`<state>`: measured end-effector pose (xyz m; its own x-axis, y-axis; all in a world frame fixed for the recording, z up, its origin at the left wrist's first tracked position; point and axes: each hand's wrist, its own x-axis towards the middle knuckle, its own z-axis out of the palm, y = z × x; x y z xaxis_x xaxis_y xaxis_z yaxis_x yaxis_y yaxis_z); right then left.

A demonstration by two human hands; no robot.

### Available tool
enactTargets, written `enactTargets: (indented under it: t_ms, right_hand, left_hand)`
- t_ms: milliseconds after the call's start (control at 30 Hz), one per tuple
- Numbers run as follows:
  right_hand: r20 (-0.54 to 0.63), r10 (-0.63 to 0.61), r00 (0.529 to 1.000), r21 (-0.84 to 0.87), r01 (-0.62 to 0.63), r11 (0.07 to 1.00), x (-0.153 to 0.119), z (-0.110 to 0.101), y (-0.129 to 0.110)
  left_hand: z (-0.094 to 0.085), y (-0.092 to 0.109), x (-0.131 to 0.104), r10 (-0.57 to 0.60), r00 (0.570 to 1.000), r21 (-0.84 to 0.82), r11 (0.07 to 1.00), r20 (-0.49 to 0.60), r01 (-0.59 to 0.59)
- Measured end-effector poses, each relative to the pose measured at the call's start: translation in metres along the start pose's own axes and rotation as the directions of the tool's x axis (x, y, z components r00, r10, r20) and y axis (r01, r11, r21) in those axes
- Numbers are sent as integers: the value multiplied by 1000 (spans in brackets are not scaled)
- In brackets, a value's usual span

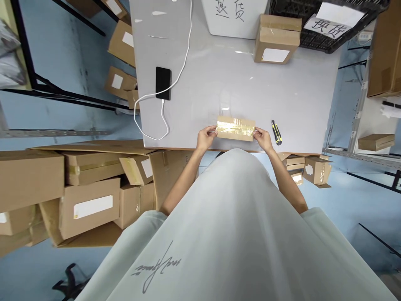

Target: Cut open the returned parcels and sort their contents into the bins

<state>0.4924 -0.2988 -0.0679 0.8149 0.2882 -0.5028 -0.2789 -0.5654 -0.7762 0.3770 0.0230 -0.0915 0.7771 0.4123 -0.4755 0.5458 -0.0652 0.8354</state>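
A small cardboard box [235, 128] with shiny clear tape along its top sits at the front edge of the grey table, between my hands. My left hand [206, 138] grips its left end, thumb and fingers closed on the cardboard. At the opposite end my right hand [262, 138] pinches the right side of the box. Just right of that hand lies a yellow and black utility knife [276, 132]. The undersides of the box and some fingertips are hidden.
On the table [213, 75] lie a black phone [163, 83] and a white cable [187, 54]. Further back stand a white bin [234, 26], a cardboard box [277, 39] and a black crate [327, 42]. A large carton [175, 169] of boxes stands left.
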Motion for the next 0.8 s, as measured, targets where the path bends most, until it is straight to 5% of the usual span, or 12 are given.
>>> enactTargets:
  t_ms: [100, 167, 267, 367, 633, 800]
  right_hand:
    - [-18, 22, 1000, -14, -22, 1000, 1, -15, 3]
    - [-120, 20, 993, -171, -40, 985, 4, -35, 9]
    - [-297, 82, 951, -480, -223, 849, 9, -66, 23]
    - [-341, 220, 914, -562, -386, 732, 12, -83, 36]
    - [-367, 297, 881, -547, -463, 697, 25, -73, 46]
    - [-320, 174, 931, -449, -311, 837, 25, -69, 20]
  left_hand:
    - [-2, -2, -3, -13, 1000, 12, 1000, 11, 13]
    - [-2, -3, -5, -17, 1000, 11, 1000, 7, 17]
    - [-1, -4, -7, -25, 1000, 12, 1000, -16, 25]
    - [3, -7, -9, -47, 998, -3, 999, -29, 47]
    - [5, -11, -16, -64, 997, -26, 998, -37, 63]
    - [-3, -3, -14, -12, 1000, 87, 996, 16, 11]
